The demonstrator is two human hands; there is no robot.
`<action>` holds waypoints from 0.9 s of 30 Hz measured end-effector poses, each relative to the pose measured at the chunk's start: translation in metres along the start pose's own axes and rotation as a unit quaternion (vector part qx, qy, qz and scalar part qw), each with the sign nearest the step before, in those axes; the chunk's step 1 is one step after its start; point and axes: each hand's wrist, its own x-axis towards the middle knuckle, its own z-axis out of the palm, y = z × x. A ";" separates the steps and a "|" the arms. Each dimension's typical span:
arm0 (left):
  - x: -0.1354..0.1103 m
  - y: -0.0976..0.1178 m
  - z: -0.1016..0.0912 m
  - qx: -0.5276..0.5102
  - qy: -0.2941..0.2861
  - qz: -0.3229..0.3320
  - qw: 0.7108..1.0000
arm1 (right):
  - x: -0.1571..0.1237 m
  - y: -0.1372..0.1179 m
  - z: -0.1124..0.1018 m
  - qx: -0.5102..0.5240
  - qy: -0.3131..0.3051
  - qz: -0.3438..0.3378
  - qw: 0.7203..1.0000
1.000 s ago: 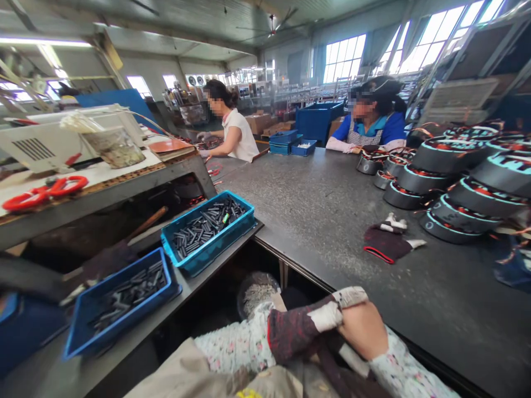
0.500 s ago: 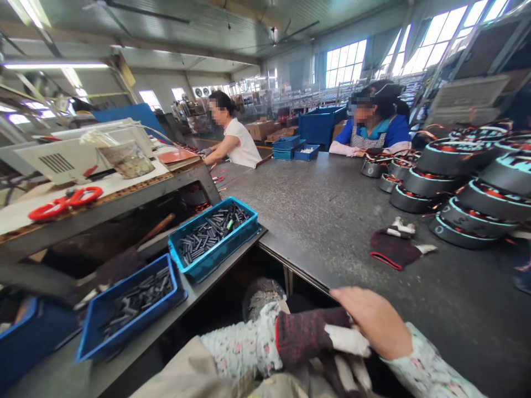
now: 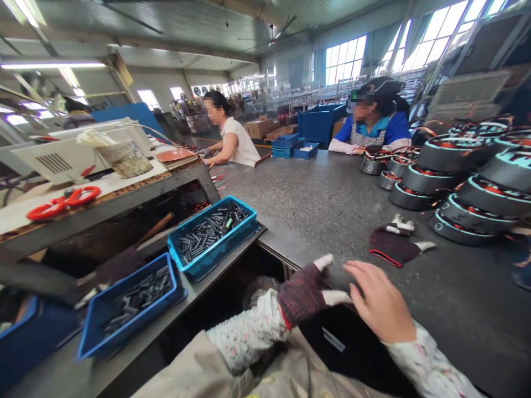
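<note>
My left hand (image 3: 305,293) wears a dark maroon knit glove with white fingertips and rests at the near edge of the dark table (image 3: 323,204). Its thumb sticks up and one white finger points right. My bare right hand (image 3: 379,301) lies just right of it, fingers curled over the glove's finger ends, which it hides. A second matching glove (image 3: 394,243) lies flat on the table a little beyond my hands.
Stacked round motor stators (image 3: 456,182) crowd the table's right side. Two blue bins (image 3: 211,232) (image 3: 128,301) of dark metal pieces sit on the lower shelf at left. Red scissors (image 3: 62,202) lie on the raised bench. Two co-workers (image 3: 232,141) (image 3: 373,121) sit at the far end.
Both hands have risen from my lap to the table edge. The gloved left hand's thumb now points up, and the right hand has shifted right along the glove's fingers.
</note>
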 end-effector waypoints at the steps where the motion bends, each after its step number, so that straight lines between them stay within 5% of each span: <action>1: 0.005 -0.001 -0.003 0.036 0.021 0.031 0.999 | 0.001 0.001 -0.003 0.025 -0.009 0.009 1.000; 4: 0.011 0.003 -0.007 0.085 -0.002 0.133 0.987 | -0.006 -0.007 -0.001 0.110 -0.150 0.043 0.982; 7: 0.006 0.012 -0.004 0.060 -0.082 0.195 0.975 | -0.018 -0.020 0.012 0.180 -0.346 0.119 0.913; 9: 0.003 0.015 -0.001 0.072 -0.117 0.202 0.970 | -0.025 -0.028 0.019 0.219 -0.408 0.161 0.872; 17: 0.003 -0.011 0.001 0.040 -0.162 0.142 0.976 | -0.034 -0.062 0.014 0.091 -0.361 0.230 0.899; 20: 0.001 -0.013 -0.003 -0.001 -0.160 0.117 0.980 | -0.027 -0.056 0.012 0.184 -0.353 0.250 0.883; 24: 0.003 0.003 -0.003 -0.124 -0.047 0.048 0.990 | -0.019 -0.028 0.015 0.372 -0.283 0.345 0.814; 27: 0.005 0.022 0.006 -0.353 0.055 -0.026 0.934 | -0.023 -0.022 0.023 0.405 -0.282 0.374 0.785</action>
